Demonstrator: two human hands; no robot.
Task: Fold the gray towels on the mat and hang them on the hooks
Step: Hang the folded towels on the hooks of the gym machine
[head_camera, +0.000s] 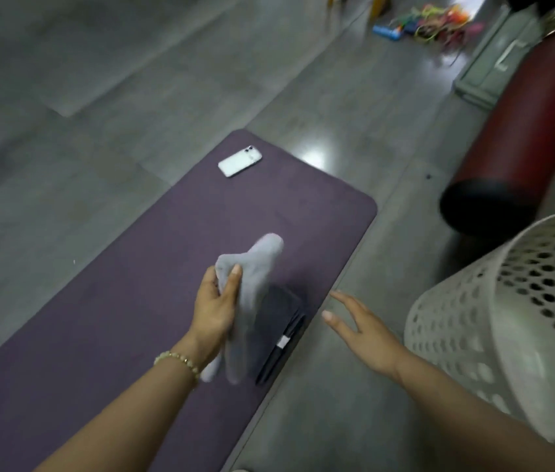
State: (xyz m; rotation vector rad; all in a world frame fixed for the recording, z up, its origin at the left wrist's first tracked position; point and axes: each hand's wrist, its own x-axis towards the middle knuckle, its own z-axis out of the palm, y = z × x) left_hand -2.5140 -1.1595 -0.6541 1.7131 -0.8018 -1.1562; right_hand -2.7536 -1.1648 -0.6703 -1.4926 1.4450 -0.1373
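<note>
A light gray towel (252, 287) hangs bunched above the purple mat (133, 301), and my left hand (216, 303) grips it near its upper end. Under it, a dark gray folded towel (279, 332) with a small white tag lies flat at the mat's right edge. My right hand (359, 327) hovers over the floor just right of the mat, fingers spread and holding nothing. No hooks are in view.
A white phone (240, 161) lies at the mat's far end. A white perforated laundry basket (514, 321) stands at the right. A dark red cylindrical bolster (521, 137) lies behind it. Colourful cords (436, 22) are scattered on the grey floor far back.
</note>
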